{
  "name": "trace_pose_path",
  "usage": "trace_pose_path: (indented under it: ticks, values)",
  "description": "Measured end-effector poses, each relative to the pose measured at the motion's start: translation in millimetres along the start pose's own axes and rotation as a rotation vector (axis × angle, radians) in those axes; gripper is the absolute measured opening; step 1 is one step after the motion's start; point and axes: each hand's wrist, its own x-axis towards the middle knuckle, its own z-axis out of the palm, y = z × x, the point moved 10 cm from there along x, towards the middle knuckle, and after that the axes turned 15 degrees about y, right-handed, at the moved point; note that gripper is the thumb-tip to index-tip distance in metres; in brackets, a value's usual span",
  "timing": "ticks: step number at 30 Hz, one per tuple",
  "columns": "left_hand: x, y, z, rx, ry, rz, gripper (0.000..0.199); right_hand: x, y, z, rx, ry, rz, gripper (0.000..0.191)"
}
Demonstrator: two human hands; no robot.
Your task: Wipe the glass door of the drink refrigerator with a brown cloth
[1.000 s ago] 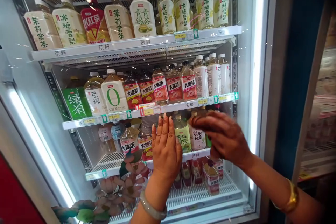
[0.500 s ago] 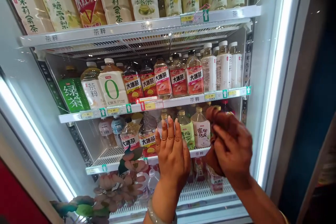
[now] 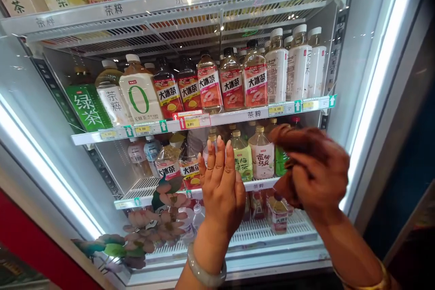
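Clearly, left grip (image 3: 222, 192) extended flat, right grip (image 3: 319, 179) clenched round brown cloth (image 3: 287, 188), 大冰茶 bottles (image 3: 210, 86), price tag (image 3: 190, 123) reading 3.00

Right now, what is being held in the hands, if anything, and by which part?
The right hand holds a crumpled brown cloth by its bunched folds; the exact part is hidden. The left hand is open and holds nothing.
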Motion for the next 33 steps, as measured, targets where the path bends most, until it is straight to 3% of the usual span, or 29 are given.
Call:
trace_pose_path:
  ticks: [2, 3, 5, 8, 10, 12, 14, 17, 19, 22, 25, 27, 30, 33]
  values:
    - [-4, 4, 2.6, 0.011, -0.002, -0.014, 0.076, 7, 20, -15, -0.137, 0.14, 0.122, 0.037]
    - [-7, 7, 5.0, 0.016, -0.012, -0.017, 0.076, 5, 18, -15, -0.18, 0.165, 0.14, 0.039]
    - [-13, 12, 10.5, 0.027, -0.04, -0.016, 0.076, -3, -6, -2, -0.166, 0.101, 0.083, 0.046]
    - [-19, 16, 13.6, 0.015, -0.046, -0.008, 0.074, -25, -59, 25, 0.031, -0.086, -0.098, 0.053]
    - [-20, 14, 12.6, 0.001, -0.034, -0.011, 0.074, -35, -76, 30, 0.125, -0.167, -0.196, 0.052]
    - [-20, 12, 11.9, 0.002, -0.035, -0.017, 0.075, -32, -64, 26, 0.122, -0.188, -0.213, 0.051]
    - [-20, 9, 12.4, 0.015, -0.05, -0.025, 0.077, -20, -31, 16, 0.064, -0.151, -0.147, 0.05]
    - [-20, 9, 13.2, 0.023, -0.066, -0.035, 0.077, 1, 18, -9, -0.086, 0.055, 0.004, 0.05]
    - [-19, 10, 12.8, 0.024, -0.064, -0.033, 0.076, 3, 23, -15, -0.14, 0.153, 0.061, 0.052]
    - [-19, 11, 12.2, 0.017, -0.069, -0.026, 0.075, -5, -12, 1, -0.106, 0.112, 0.039, 0.05]
    - [-19, 10, 11.5, -0.003, -0.09, -0.016, 0.076, -18, -63, 27, 0.046, -0.076, -0.114, 0.046]
    - [-18, 8, 7.8, -0.022, -0.076, -0.017, 0.078, -22, -76, 33, 0.152, -0.187, -0.228, 0.041]
    - [-17, 5, 3.3, -0.04, -0.065, -0.035, 0.08, -11, -39, 23, 0.11, -0.179, -0.201, 0.032]
    - [-17, 4, 2.4, -0.062, -0.076, -0.046, 0.079, 8, 26, -14, -0.109, 0.152, 0.056, 0.036]
